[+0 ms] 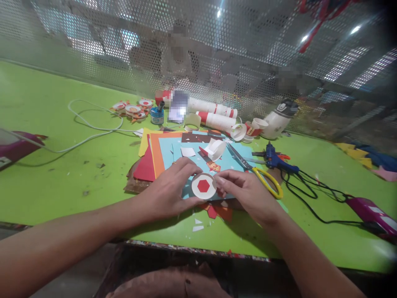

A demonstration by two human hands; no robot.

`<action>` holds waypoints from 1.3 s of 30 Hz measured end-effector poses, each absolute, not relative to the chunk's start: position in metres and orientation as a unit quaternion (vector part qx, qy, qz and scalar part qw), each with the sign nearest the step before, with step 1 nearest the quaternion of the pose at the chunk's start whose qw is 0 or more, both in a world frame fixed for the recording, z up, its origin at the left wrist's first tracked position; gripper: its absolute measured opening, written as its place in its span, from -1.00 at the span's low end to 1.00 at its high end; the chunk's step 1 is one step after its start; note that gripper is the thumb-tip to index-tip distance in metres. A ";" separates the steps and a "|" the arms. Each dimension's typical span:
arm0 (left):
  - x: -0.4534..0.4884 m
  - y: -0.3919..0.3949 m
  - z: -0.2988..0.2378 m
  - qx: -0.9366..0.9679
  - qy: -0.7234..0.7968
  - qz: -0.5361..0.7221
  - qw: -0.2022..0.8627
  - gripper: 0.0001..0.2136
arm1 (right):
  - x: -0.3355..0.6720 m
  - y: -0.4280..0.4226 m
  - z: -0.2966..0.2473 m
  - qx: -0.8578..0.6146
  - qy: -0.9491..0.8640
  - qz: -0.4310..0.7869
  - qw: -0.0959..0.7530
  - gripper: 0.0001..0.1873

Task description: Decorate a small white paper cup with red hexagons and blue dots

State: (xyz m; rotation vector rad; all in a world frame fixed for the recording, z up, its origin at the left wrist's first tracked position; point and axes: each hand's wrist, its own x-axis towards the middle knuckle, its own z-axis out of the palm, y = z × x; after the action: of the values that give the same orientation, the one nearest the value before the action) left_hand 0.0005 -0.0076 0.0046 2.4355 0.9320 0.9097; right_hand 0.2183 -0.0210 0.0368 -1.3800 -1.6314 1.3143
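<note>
A round white paper cup bottom [196,191] faces up in front of me, with a red paper hexagon [203,186] at its centre. My left hand [169,188] grips it from the left, thumb below and fingers above. At its right rim are the bent fingers of my right hand [245,188], closed on the edge; a bit of red shows by the fingertips. Underneath lie light blue sheets [167,151] and other coloured paper. A cut paper cup piece [216,150] and a small orange printed cutout [214,166] rest just beyond my hands.
Yellow-handled scissors [266,182] and a blue glue gun [277,161] lie to the right, its cord trailing. Behind are stacked paper cups [217,121], a phone [178,107], a blue glue bottle [157,116], finished disc crafts [133,109] and a white flask [276,122].
</note>
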 end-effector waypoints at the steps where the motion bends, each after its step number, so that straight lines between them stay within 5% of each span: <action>1: 0.001 -0.008 0.004 0.866 0.335 0.323 0.186 -0.63 | 0.217 -0.021 0.038 -0.530 -0.612 0.503 0.303 -0.67; 10: 0.004 -0.007 0.000 0.855 0.354 0.321 0.199 -0.61 | 0.213 -0.019 0.035 -0.539 -0.561 0.545 0.311 -0.58; 39: 0.006 0.005 -0.007 0.885 0.273 0.359 0.115 -0.60 | 0.199 -0.021 0.019 -0.492 -0.670 0.396 0.391 -0.71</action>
State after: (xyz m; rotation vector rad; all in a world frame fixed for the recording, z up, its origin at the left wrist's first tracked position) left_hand 0.0058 0.0054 -0.0070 2.5938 0.8009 1.0537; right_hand 0.1988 -0.0205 0.0189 -1.2487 -1.7019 1.0060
